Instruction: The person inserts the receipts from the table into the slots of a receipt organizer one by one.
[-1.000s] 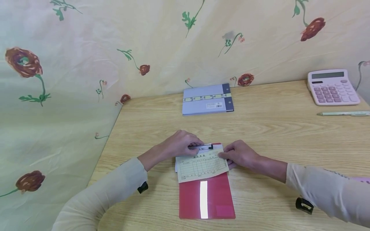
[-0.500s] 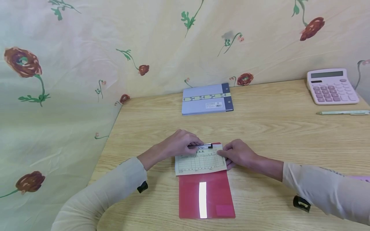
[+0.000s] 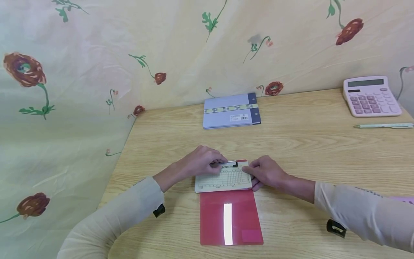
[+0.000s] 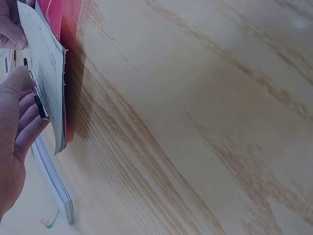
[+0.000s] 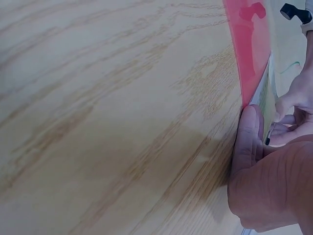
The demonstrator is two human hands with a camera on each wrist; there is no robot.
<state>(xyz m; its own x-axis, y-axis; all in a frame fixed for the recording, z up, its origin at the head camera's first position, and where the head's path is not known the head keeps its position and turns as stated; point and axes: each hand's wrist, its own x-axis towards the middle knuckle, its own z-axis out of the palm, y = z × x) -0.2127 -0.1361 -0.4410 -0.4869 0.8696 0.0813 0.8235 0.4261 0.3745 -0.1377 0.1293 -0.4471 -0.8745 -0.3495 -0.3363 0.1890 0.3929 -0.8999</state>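
Note:
A red clipboard (image 3: 211,217) lies on the wooden table, a light streak reflected on its bare lower part. Across its top is a thin stack of printed forms (image 3: 223,180), wider than tall. My left hand (image 3: 205,162) grips the metal clip (image 3: 231,163) at the top edge; in the left wrist view thumb and fingers are around the black-ended clip (image 4: 40,105). My right hand (image 3: 266,172) pinches the right side of the forms, thumb on top and fingers beneath. The forms' top edge lies at the clip, partly hidden by the left hand.
Behind the clipboard lies a blue-grey notebook or folder (image 3: 216,102) with a patterned band. A pink calculator (image 3: 372,99) and a pale green pen (image 3: 383,126) lie at the right. A purple item (image 3: 402,199) shows beyond the right sleeve. Flower-printed cloth borders the table.
The forms have slid up toward the clip and straightened, baring more red board below. The right hand has shifted slightly left with them; the left hand stays on the clip.

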